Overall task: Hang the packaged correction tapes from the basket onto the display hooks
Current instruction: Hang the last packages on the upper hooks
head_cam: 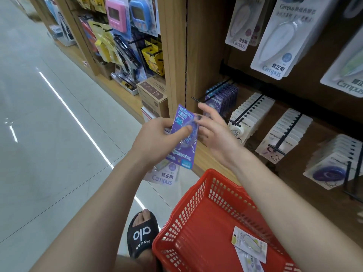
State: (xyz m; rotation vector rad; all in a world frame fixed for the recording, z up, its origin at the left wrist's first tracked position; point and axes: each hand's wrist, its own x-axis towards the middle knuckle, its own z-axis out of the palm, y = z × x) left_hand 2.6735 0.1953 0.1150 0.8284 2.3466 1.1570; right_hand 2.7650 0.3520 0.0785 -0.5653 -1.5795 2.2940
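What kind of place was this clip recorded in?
Most likely a stationery shop aisle: packaged correction tapes hang in rows on display hooks, and a red shopping basket sits below the wooden shelving.

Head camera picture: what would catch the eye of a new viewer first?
First, the purple package in the middle, held by the left hand while the right hand touches its edge. Next, the red basket at the bottom, with pale packages inside. Then the white packages in rows on black hooks at right.
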